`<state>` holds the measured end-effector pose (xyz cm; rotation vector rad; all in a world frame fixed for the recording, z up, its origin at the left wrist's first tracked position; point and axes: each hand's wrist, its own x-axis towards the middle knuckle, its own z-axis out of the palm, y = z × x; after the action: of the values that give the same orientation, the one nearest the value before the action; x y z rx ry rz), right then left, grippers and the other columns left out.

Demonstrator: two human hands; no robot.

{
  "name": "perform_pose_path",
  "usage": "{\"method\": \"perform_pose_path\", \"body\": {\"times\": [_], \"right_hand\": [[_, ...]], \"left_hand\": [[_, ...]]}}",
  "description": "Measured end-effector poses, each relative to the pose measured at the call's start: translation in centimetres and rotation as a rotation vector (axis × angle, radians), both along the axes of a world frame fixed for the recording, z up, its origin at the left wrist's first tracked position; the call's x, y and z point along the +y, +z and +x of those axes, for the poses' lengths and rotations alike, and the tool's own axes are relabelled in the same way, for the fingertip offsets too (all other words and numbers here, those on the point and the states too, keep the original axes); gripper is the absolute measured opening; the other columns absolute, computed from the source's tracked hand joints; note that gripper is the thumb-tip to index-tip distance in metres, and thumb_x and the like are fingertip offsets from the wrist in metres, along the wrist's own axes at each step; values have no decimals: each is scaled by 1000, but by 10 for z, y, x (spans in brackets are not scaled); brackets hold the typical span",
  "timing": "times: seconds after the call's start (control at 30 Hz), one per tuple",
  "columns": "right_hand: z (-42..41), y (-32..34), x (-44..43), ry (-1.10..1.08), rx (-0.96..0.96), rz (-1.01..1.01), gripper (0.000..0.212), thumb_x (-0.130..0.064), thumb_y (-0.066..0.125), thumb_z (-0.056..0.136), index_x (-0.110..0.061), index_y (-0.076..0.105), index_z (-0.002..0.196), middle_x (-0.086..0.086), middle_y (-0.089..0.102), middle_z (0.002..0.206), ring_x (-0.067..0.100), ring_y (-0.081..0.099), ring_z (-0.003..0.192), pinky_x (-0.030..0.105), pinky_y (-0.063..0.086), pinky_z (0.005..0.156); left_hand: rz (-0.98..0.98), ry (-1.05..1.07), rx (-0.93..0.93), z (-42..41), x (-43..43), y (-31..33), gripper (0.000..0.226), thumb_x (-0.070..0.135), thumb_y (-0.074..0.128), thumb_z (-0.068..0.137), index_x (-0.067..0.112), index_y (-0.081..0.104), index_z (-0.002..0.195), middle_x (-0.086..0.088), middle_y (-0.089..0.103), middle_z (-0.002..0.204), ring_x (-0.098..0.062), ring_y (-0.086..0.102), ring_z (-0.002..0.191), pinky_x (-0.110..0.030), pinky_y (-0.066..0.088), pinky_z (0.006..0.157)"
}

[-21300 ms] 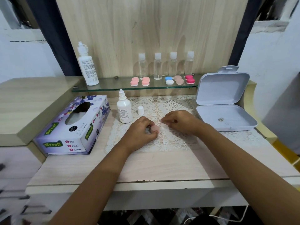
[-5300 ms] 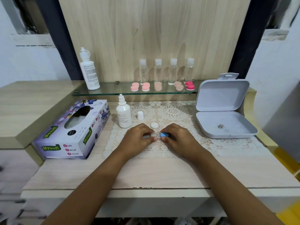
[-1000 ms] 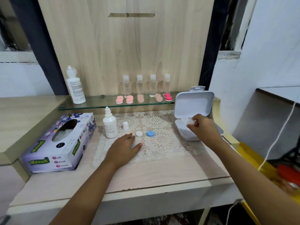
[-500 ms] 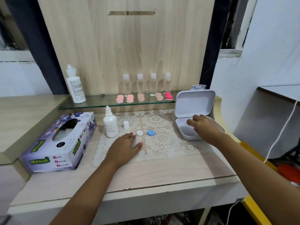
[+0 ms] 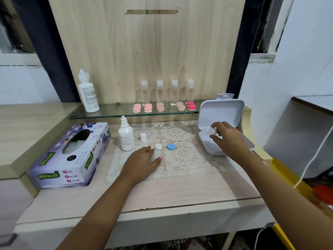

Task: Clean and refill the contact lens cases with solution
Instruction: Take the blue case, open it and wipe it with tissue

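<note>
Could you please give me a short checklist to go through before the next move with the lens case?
1. Lens case held: ok, the right hand pinches it in a grip over the open white box.
2. Caps off: ok, the white cap and blue cap lie on the lace mat.
3. Solution bottle open: ok, the bottle cap stands beside it.
4. Left hand free: ok, it rests flat on the lace mat, holding nothing.
5. Case wells clean: cannot tell, too small to see.
</note>
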<state>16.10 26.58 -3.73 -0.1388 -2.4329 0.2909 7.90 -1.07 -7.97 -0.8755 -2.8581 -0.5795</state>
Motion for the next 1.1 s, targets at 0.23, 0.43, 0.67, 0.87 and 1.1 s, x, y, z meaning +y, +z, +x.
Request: {"method": "perform_pose_path", "body": {"times": [0.23,0.43,0.67,0.87,1.1], "right_hand": [[-7,-5,-64,136,-17,-431,28,-19,71,81,-9,64,106,6,64,83,16,58,74,17,45,70],[-18,-24,-96,185,-154,-478,32,-25,68,84,-11,64,112,-1,59,88,11,56,80,18,42,73],[-24,-37,-99,222,-287,-383,30,-26,63,86,-12,65,112,7,61,105,18,54,99,19,33,76],[-23,-44,-96,234,-307,-339,29,-30,62,86,-16,65,111,3,59,103,19,49,102,23,34,81],[-20,-44,-97,245,-309,-302,28,-30,63,86,-16,65,111,3,57,100,19,47,100,25,35,83]], "left_hand": [[0,2,-4,0,0,0,58,50,41,94,15,42,140,1,30,152,-14,26,139,-27,23,111],[27,1,-9,-3,-1,-2,58,50,44,93,14,43,139,1,32,151,-13,27,139,-26,23,110],[34,7,8,-4,-1,-4,55,47,45,93,16,44,139,1,32,151,-14,27,139,-27,23,111],[74,-12,-33,-5,-1,-1,47,34,49,93,16,47,137,0,33,150,-15,30,137,-25,24,109],[181,-54,-74,-6,-6,13,34,16,49,91,12,60,123,-4,58,128,-16,52,116,-18,36,92]]}}
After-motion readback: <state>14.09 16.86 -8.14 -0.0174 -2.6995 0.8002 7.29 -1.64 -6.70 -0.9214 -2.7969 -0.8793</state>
